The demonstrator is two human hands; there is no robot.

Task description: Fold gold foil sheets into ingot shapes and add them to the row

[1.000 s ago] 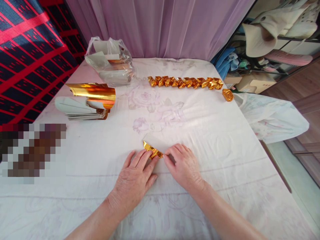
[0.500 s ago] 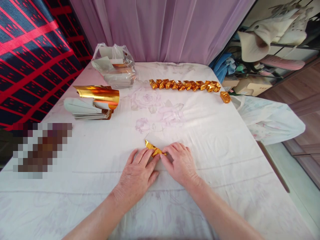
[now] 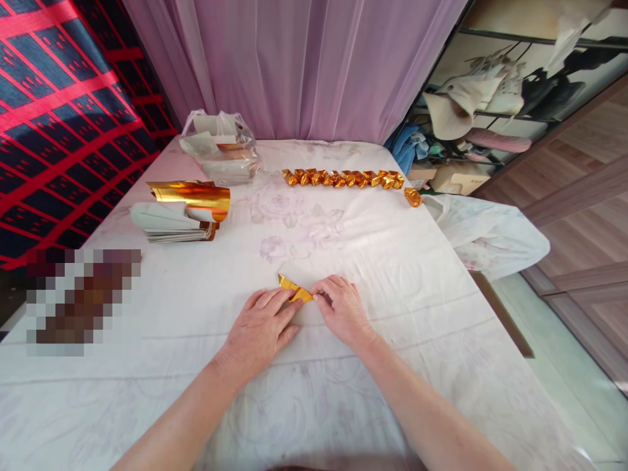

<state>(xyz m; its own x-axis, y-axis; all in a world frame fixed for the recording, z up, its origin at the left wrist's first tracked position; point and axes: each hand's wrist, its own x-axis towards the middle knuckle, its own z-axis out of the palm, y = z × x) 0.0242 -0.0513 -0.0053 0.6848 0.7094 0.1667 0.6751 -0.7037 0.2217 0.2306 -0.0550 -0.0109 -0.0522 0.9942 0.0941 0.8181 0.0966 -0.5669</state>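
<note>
A sheet of gold foil paper (image 3: 293, 288), white side up with a gold flap folded over, lies on the white flowered cloth (image 3: 392, 275) in front of me. My left hand (image 3: 260, 327) lies flat with its fingertips pressing the sheet's near left part. My right hand (image 3: 341, 307) pinches the right end of the gold fold between thumb and fingers. Both hands touch the sheet and nearly meet.
A stack of gold foil sheets (image 3: 184, 212) with a curled top sheet sits at the left. A clear plastic bag of sheets (image 3: 220, 154) stands behind it. A row of several folded gold pieces (image 3: 343, 178) lies at the back, one more (image 3: 413, 197) near the table's right edge.
My hands stay on the fold, the right hand's fingers shifting slightly left along the gold flap. The camera has tilted, so everything sits a little lower and further left in view.
</note>
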